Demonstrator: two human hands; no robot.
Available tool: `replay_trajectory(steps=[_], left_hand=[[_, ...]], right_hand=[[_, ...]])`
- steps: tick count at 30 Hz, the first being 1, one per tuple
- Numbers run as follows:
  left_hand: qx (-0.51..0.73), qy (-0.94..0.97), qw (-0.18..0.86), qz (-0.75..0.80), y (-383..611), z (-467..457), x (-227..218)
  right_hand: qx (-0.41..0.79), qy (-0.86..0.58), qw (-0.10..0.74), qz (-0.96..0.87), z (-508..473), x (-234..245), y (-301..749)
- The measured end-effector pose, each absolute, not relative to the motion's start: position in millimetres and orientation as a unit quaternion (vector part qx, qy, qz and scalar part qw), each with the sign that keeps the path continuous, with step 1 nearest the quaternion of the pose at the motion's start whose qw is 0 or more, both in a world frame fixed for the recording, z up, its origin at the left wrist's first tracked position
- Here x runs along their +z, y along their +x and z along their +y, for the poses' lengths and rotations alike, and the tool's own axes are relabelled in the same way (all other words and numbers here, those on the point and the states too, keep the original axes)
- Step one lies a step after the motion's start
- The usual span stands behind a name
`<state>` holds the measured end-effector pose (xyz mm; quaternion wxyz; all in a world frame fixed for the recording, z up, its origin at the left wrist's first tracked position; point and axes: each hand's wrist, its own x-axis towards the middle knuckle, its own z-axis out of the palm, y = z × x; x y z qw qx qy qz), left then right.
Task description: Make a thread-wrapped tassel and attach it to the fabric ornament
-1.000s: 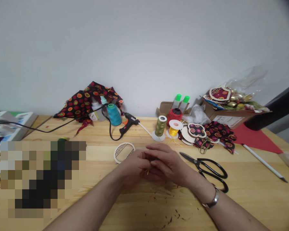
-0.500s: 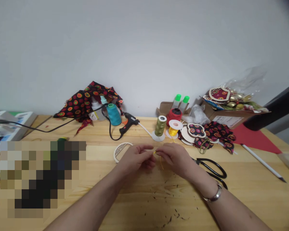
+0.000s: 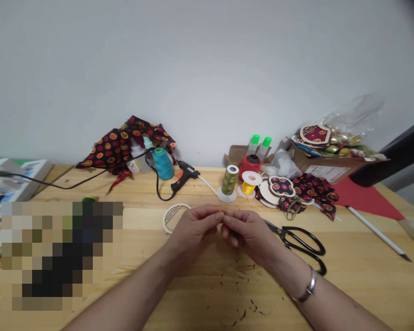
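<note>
Fingertip to fingertip, my left hand (image 3: 198, 225) and my right hand (image 3: 243, 226) meet above the table. Both are closed in a pinch on a yellow cord (image 3: 220, 211); only a tiny bit of it shows between the fingertips, and the rest is hidden. Just beyond my left hand lies a round wooden frame with latticework (image 3: 170, 217), partly covered by that hand. Black-handled scissors (image 3: 301, 239) lie to the right, partly behind my right wrist. A spool of yellow cord (image 3: 249, 188) stands behind my right hand, beside an olive thread spool (image 3: 231, 180).
A glue gun (image 3: 184, 177) and a teal thread cone (image 3: 163, 164) stand at the back, near patterned fabric (image 3: 110, 145). Fabric-covered wooden pieces (image 3: 282, 187) lie at the right, before a cardboard box (image 3: 317, 170). A white pencil-like stick (image 3: 376, 232) lies far right. Dark scraps dot the front.
My right hand has turned and come closer to my left, so the fingertips now meet. The cord end that hung below is now hidden. More of the scissors shows.
</note>
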<state>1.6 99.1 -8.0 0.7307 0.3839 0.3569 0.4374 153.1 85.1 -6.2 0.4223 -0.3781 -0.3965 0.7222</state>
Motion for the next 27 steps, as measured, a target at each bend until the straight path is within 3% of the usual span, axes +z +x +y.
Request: replay_trajectory(steps=[11, 27], left_hand=[[0.476, 0.277, 0.752, 0.363, -5, 110, 1], [0.492, 0.193, 0.759, 0.381, -7, 115, -3]], right_hand=[[0.832, -0.361, 0.312, -0.284, 77, -3, 149], [0.850, -0.347, 0.260, -0.298, 72, -8, 146]])
